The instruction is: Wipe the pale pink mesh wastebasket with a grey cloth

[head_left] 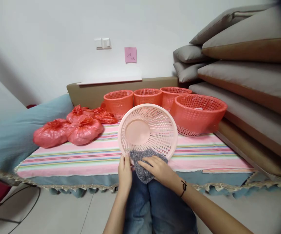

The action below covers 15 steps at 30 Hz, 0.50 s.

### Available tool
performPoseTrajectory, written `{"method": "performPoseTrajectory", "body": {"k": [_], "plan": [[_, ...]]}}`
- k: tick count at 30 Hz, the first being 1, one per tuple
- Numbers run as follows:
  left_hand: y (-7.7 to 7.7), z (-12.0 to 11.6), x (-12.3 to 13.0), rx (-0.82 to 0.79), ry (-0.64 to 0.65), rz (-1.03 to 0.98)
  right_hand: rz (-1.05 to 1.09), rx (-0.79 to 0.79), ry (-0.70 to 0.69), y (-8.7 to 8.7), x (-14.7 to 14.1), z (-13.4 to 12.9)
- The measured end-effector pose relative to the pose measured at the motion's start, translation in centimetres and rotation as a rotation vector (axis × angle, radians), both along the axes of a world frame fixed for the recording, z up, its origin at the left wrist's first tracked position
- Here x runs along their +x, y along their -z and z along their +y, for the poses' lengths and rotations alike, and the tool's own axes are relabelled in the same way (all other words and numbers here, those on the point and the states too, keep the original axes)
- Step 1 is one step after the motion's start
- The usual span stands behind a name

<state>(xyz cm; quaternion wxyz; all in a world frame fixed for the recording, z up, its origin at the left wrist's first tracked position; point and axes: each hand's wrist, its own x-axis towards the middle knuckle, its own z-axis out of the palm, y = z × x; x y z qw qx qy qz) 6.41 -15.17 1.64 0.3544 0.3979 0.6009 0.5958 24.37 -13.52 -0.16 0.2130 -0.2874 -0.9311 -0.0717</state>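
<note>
A pale pink plastic basket with a slotted wall is tipped so that its mouth faces me. My left hand grips its near rim at the lower left, thumb on top. Over the lower rim lies a dark grey speckled cloth. My right hand presses the cloth against the basket, its fingers bent over the fabric and pointing left. Part of the cloth hangs down above my knees.
Several red baskets stand behind on a striped cloth. Tied red plastic bags lie to the left. Grey-brown cushions are stacked high at the right. A pink note is stuck on the wall.
</note>
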Motion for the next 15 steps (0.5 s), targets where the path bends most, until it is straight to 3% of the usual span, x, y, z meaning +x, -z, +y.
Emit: {"method": "performPoseTrajectory", "body": {"k": [3,5,12,15], "plan": [[0.8,0.0,0.2,0.036,-0.089,0.138,0.038,-0.141,0.001,-0.7,-1.0,-0.1],[0.5,0.2,-0.4,0.031,-0.098,0.208,0.030,-0.245,-0.020,-1.3,-0.6,-0.2],[-1.5,0.7,-3.1,-0.055,0.059,0.187,-0.139,-0.388,0.070,-3.6,4.6,-0.2],[-1.3,0.7,-2.6,-0.014,0.095,0.205,0.046,-0.546,0.075,-3.6,4.6,0.0]]}}
